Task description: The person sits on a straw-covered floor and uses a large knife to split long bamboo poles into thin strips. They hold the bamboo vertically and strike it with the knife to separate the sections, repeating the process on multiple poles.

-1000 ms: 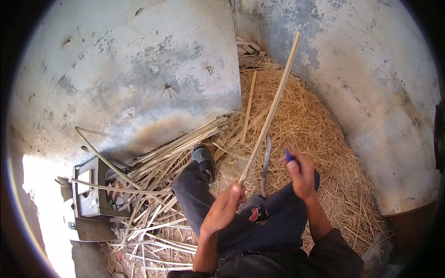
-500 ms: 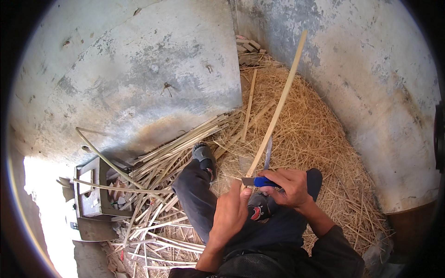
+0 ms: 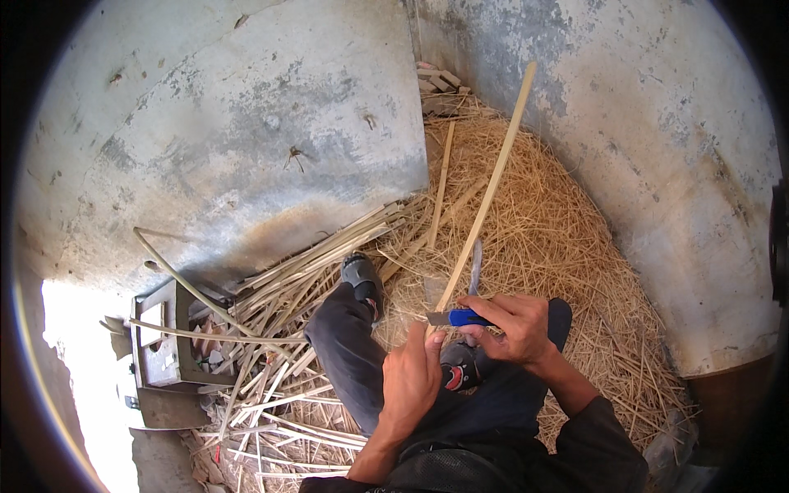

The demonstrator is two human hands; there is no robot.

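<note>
A long pale wooden strip, like split bamboo (image 3: 486, 197), slants up and away from my lap toward the far right wall. My left hand (image 3: 410, 374) is closed on its near end, thumb and forefinger pinching it. In my right hand (image 3: 518, 329) is a blue-handled utility knife (image 3: 468, 318), fingers wrapped around the handle. The knife's dark blade points left and lies across the strip just above my left fingertips. Whether the edge bites into the wood is too small to tell.
Shavings (image 3: 551, 222) heap over the floor ahead and to the right. Several loose strips (image 3: 320, 255) lie at the left, by a metal box (image 3: 164, 337) with debris inside. Worn concrete walls (image 3: 271, 123) stand close. My shoes (image 3: 362, 279) rest among the scraps.
The strip's far end has shifted slightly down and left. My right hand and the knife have edged slightly up and left; both grips are the same.
</note>
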